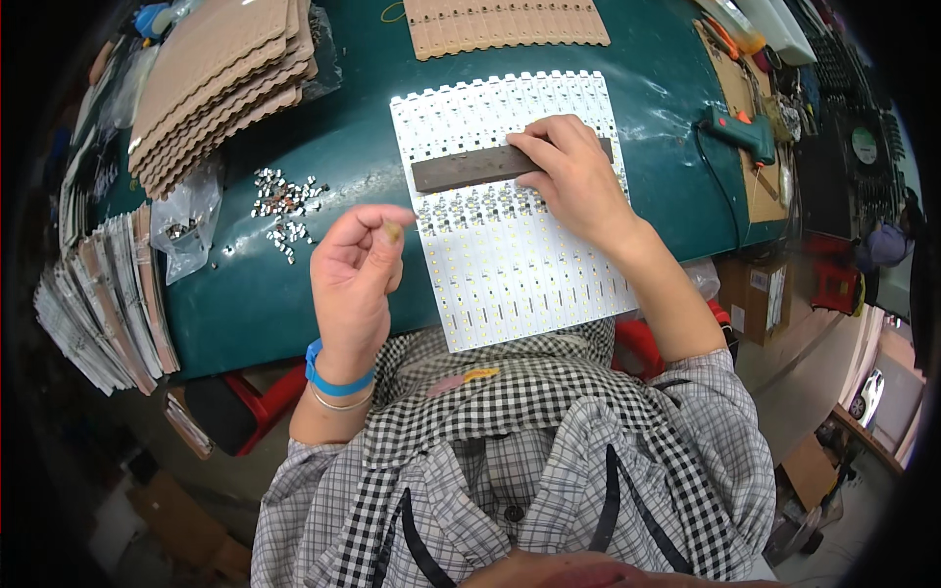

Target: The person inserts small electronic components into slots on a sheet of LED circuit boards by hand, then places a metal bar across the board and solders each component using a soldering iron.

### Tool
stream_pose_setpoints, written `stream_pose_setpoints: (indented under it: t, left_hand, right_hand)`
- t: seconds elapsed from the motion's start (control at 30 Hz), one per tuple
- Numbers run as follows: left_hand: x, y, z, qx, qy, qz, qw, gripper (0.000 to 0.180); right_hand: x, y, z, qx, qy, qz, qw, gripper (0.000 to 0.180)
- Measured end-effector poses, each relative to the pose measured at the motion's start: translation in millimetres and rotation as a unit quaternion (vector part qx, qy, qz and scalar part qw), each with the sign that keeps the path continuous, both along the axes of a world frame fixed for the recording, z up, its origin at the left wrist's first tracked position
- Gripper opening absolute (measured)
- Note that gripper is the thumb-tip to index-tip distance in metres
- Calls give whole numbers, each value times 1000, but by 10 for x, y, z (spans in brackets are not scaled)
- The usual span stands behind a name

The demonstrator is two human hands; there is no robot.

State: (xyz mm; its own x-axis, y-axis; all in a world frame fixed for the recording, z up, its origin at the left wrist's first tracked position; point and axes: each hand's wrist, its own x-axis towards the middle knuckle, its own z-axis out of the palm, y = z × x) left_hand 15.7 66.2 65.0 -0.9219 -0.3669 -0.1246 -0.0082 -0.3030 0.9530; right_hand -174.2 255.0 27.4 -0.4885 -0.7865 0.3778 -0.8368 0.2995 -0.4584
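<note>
Presently, the panel point(529, 284) lies flat on the green table point(368, 83), directly in front of the person. Its long axis runs away from the body, the far end leaning slightly left; the toothed edge points away and the straight edge faces the person. A dark bar point(466, 171) lies across the panel's upper half, long axis left to right, its right end slightly farther off. The right hand point(576, 176) grips the bar towards its right end, thumb at the near edge and fingers at the far edge. The left hand point(358, 260) is raised just beside the panel's left edge, index finger directed right and thumb close to it; whether these pinch anything cannot be told at this size. Loose parts point(284, 201) are scattered left of that hand. Beyond them stands a stack point(221, 78) of brown sheets, with a bundle point(103, 304) of strips nearer the person. A glue gun point(737, 133) lies to the right, well apart from the panel.
</note>
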Motion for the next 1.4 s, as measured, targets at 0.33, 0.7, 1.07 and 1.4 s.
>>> stream_pose_setpoints:
  t: [0.33,0.7,1.07,1.4]
  left_hand:
    - [-615,885,179,-233,88,-47,967,90]
    - [-893,1299,348,-328,114,-206,915,101]
    - [-1020,1354,413,-232,32,-160,959,9]
    - [-1043,1050,641,-362,53,-149,919,7]
  right_hand:
    - [520,260,560,-195,-89,80,973,18]
    - [418,819,574,-269,-145,6,952,16]
    - [-488,1733,629,-537,-385,-162,733,9]
    - [-2322,3283,205,-810,-525,-147,217,36]
